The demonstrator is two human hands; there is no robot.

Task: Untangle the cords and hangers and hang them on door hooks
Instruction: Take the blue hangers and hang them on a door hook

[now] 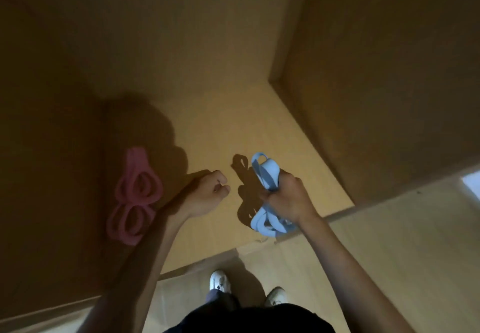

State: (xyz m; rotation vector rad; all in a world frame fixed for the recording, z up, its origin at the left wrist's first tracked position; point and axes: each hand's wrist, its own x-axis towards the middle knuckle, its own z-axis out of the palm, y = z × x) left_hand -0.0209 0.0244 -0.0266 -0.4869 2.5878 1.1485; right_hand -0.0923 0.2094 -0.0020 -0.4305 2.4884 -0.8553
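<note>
My right hand (285, 196) grips a bundle of light blue looped hangers (265, 171) in a fist; loops stick out above the hand and more hang below the wrist. My left hand (207, 192) is held up close to the wooden door (207, 73), fingers curled into a loose fist with nothing visible in it. To its left, pink looped hangers (136, 197) hang against the door in shadow; the hook that carries them cannot be made out.
A wooden frame or wall (376, 73) juts out on the right, forming a corner with the door. Below are a pale floor (389, 242) and my white shoes (220, 280). My shadow darkens the left side.
</note>
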